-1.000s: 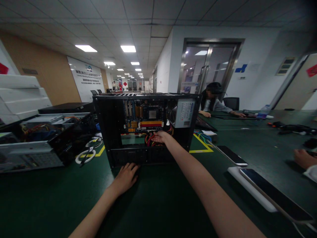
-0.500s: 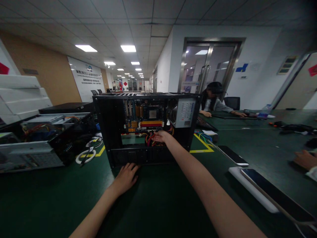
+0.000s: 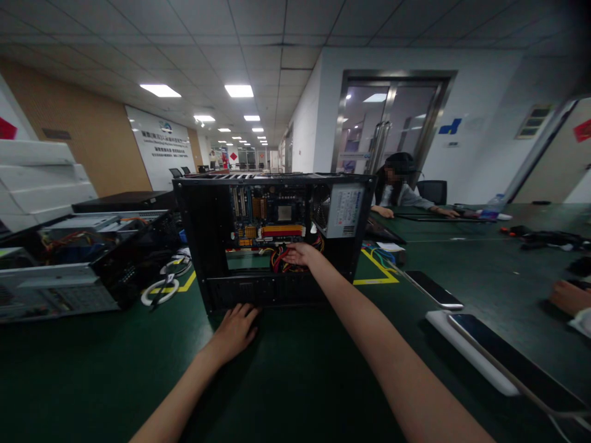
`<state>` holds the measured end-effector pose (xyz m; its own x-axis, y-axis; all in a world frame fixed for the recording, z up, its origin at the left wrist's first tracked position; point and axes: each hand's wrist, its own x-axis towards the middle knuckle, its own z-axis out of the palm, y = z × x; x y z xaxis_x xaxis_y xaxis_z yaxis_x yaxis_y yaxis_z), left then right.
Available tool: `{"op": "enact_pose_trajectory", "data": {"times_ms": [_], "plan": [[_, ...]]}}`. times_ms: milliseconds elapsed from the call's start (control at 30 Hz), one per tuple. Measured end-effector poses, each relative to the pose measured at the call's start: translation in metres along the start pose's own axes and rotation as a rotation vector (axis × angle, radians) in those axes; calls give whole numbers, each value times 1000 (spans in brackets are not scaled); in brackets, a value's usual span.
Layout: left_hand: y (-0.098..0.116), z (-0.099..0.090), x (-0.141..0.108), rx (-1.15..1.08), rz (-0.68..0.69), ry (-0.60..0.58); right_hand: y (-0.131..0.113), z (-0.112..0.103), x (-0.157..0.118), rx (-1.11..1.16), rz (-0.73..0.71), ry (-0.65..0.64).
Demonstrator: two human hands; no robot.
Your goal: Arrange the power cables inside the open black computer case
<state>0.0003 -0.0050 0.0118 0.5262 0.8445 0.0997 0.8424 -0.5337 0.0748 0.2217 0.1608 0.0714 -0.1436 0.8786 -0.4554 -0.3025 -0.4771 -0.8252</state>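
A black computer case (image 3: pixel 194 246) stands upright before me with its side off. Inside it I see a motherboard (image 3: pixel 270 212) and, at the upper right, a silver power supply (image 3: pixel 346 212). My right hand (image 3: pixel 301 254) reaches into the case, its fingers closed around a bundle of red, yellow and black power cables (image 3: pixel 278 261); the fingertips are partly hidden among the wires. Flat on the table by the case's lower front edge lies my left hand (image 3: pixel 236 332), fingers spread, holding nothing.
Opened computer cases (image 3: pixel 60 289) and a coiled white cable (image 3: pixel 159 292) are on the left. To the right lie a phone (image 3: pixel 434 289), another phone (image 3: pixel 512 357) on a white block (image 3: pixel 471 351), and a person's hand (image 3: pixel 570 297). Another person (image 3: pixel 399 191) sits behind the green table (image 3: pixel 484 255).
My hands and the computer case look the same as before. The other person's hand at the right edge has shifted slightly.
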Motion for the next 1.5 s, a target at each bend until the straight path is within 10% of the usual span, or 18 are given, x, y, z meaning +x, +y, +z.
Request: {"op": "enact_pose_trajectory", "data": {"times_ms": [1133,1500], "plan": [[1,1,1,8,-2,0,0,0,-7,-308,58,-27],[0,2,2,20,8,5,0,7,-27,-418,-151,176]]}}
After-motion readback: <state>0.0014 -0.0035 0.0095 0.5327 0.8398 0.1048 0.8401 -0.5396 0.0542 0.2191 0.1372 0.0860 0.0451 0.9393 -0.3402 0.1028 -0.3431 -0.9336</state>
